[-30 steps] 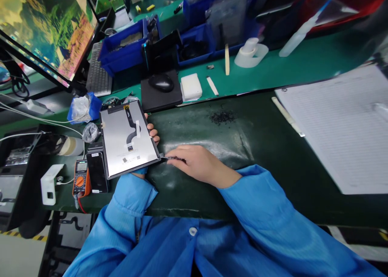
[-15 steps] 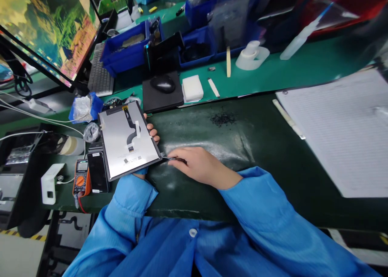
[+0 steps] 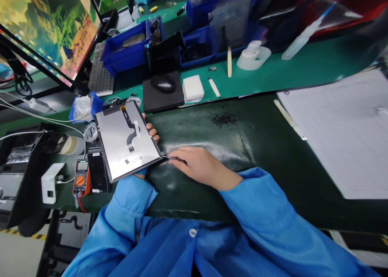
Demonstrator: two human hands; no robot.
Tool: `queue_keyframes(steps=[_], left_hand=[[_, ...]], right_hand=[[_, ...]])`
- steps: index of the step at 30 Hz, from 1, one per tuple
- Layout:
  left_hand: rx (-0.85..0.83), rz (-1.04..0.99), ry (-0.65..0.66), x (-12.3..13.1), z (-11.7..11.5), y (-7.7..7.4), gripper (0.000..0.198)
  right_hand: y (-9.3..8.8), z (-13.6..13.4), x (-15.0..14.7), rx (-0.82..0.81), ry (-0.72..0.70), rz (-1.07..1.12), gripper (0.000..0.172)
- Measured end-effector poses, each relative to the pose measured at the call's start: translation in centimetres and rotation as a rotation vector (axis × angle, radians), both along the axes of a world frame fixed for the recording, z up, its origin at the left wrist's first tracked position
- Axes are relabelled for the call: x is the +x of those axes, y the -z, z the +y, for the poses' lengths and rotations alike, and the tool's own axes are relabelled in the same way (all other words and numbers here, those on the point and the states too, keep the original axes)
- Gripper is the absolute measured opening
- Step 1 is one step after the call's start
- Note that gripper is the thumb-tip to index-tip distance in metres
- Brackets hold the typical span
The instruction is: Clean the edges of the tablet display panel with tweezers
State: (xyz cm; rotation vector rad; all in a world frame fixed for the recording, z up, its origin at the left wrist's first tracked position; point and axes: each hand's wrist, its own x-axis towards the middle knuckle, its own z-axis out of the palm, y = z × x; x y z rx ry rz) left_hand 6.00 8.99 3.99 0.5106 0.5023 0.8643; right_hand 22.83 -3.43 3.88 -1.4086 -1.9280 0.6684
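Observation:
A tablet display panel (image 3: pixel 118 147), silver-backed with a dark border and a black ribbon cable (image 3: pixel 131 127), is held up above the bench. My left hand (image 3: pixel 152 132) supports it from beneath, with fingertips curled round its right edge and the palm hidden. A slim dark tool like tweezers (image 3: pixel 177 159) is pinched in my right hand (image 3: pixel 198 166). Its tip meets the panel's lower right corner, next to a small dark tab (image 3: pixel 163 153).
Black scraps (image 3: pixel 223 119) lie on the dark mat. To the left are an orange multimeter (image 3: pixel 80 180) and a black phone (image 3: pixel 98 172). Behind are a mouse (image 3: pixel 163 83), white pads (image 3: pixel 193 88) and blue bins (image 3: pixel 125 47). Lined paper (image 3: pixel 339 135) lies at right.
The panel has tilted slightly, its upper left corner shifting left and its lower edge a little down. My right hand and the tool stay at the same corner.

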Motion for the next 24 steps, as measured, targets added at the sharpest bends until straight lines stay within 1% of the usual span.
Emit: queue_keyframes(steps=[3,6,9,11,13,15,19,22,24], left_hand=[[-0.002,0.034,-0.018,0.1,-0.1,-0.3,0.045],[0.002,0.028,-0.011,0.0,0.2,0.2,0.045],[0.025,-0.027,-0.011,-0.1,0.4,0.9,0.043],[0.036,-0.05,-0.005,-0.1,0.5,1.0,0.042],[0.036,-0.048,-0.007,-0.1,0.4,0.8,0.041],[0.032,-0.036,-0.027,-0.1,0.2,0.5,0.04],[0.028,-0.022,-0.058,-0.1,0.0,0.0,0.04],[0.009,-0.004,-0.07,-0.1,0.1,-0.1,0.043],[0.009,-0.003,-0.071,-0.1,0.1,0.0,0.044]], right_hand=[[0.2,0.0,0.1,0.028,0.008,-0.056,0.024],[0.1,0.0,0.1,0.026,0.023,-0.074,0.027],[-0.1,-0.1,0.0,-0.02,0.071,0.024,0.02],[-0.2,-0.1,-0.2,-0.064,0.105,0.07,0.016],[-0.2,-0.1,-0.2,-0.062,0.101,0.067,0.015],[0.0,-0.1,-0.2,-0.017,0.071,0.05,0.014],[0.4,0.0,-0.2,0.019,0.056,-0.021,0.02],[0.4,0.1,-0.2,0.008,0.067,-0.087,0.025],[0.3,0.1,-0.2,0.007,0.069,-0.092,0.027]])
